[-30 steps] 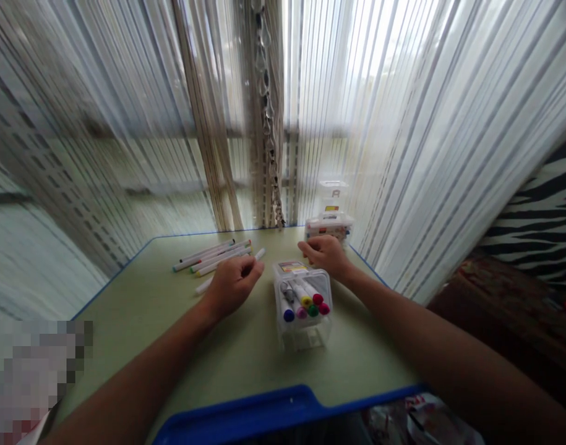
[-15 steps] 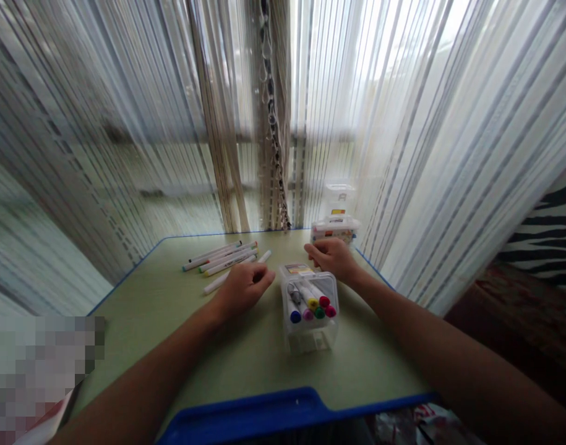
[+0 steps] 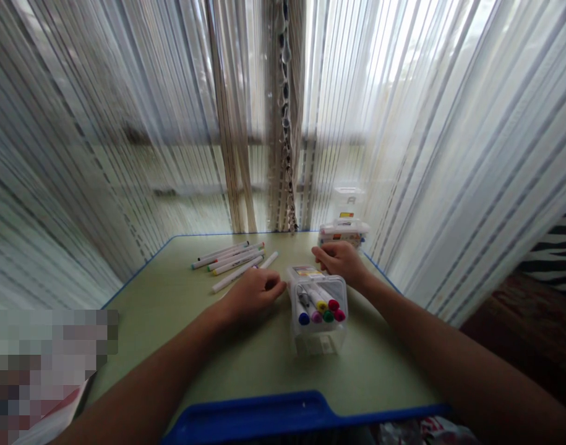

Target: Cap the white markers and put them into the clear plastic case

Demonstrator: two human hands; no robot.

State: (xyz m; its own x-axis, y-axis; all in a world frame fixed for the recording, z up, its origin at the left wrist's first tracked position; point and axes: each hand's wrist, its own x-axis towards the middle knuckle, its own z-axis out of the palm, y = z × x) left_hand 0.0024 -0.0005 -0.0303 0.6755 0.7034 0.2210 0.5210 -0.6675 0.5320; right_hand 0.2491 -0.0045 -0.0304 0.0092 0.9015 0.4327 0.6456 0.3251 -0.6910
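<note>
Green desk point(image 3: 245, 371), blue rim point(image 3: 264, 411), string curtains point(image 3: 171, 93) behind. I log left hand point(image 3: 252, 293) and right hand point(image 3: 345, 261) curled beside the clear marker box point(image 3: 318, 337); can't tell whether fingers point(image 3: 274, 289) meet.

In front of you, string curtains point(image 3: 180, 117) hang across the far side, with daylight brightest at the upper right. A beaded strand point(image 3: 286, 117) drops near their middle. Your pale green table point(image 3: 245, 364) has a blue edge point(image 3: 264, 411). At the far right you have zebra-striped cloth point(image 3: 558, 247) above something dark and reddish, perhaps patterned fabric point(image 3: 519, 321); it is too dim to be sure.
</note>
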